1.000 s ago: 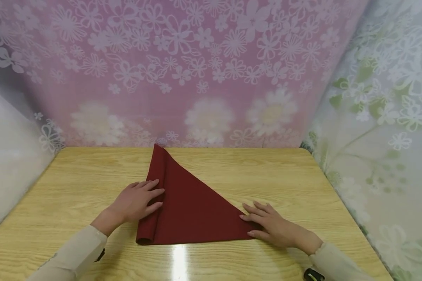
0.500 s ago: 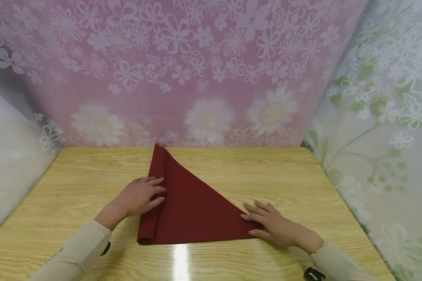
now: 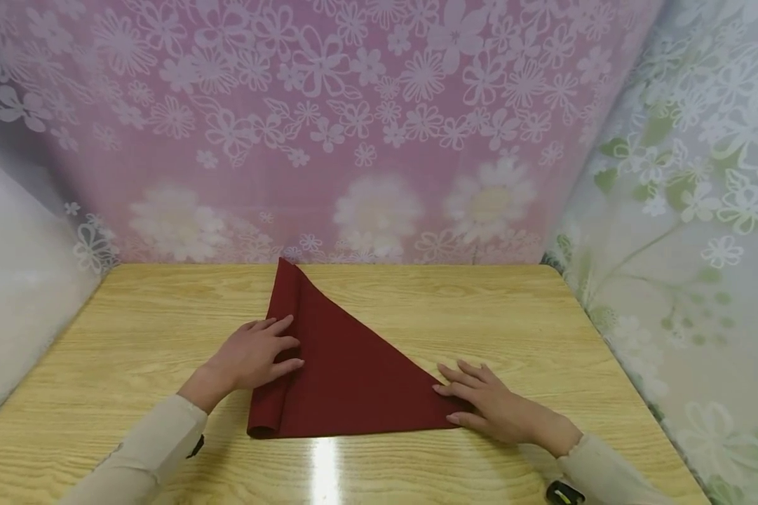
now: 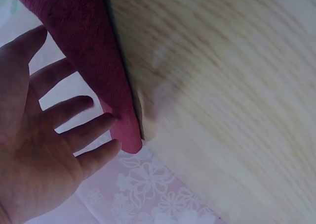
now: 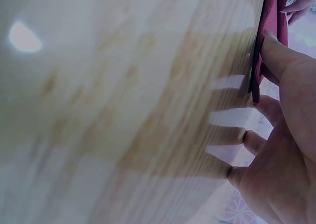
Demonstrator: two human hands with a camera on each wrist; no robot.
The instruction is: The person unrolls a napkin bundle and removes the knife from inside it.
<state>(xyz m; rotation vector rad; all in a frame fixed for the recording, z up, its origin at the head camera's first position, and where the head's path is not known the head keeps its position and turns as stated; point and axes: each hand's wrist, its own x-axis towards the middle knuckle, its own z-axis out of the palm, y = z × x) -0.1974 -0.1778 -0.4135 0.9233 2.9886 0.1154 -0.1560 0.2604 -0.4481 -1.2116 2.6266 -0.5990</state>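
- The dark red triangular cloth (image 3: pixel 360 379) is lying on the counter (image 3: pixel 164 308).
- The rolling is looking only partly done: a roll (image 3: pixel 268 408) is running along the cloth's left side, while the wide stretch towards the cloth's right corner is lying flat.
- The left grip (image 3: pixel 247 356) is resting across the cloth's left side, fingers spread, grasping nothing.
- The right grip (image 3: pixel 491 405) is resting at the cloth's right corner, fingers spread, not closing around it.
- Compared with a second ago, the left grip is reaching slightly farther over the cloth; the right is staying put.
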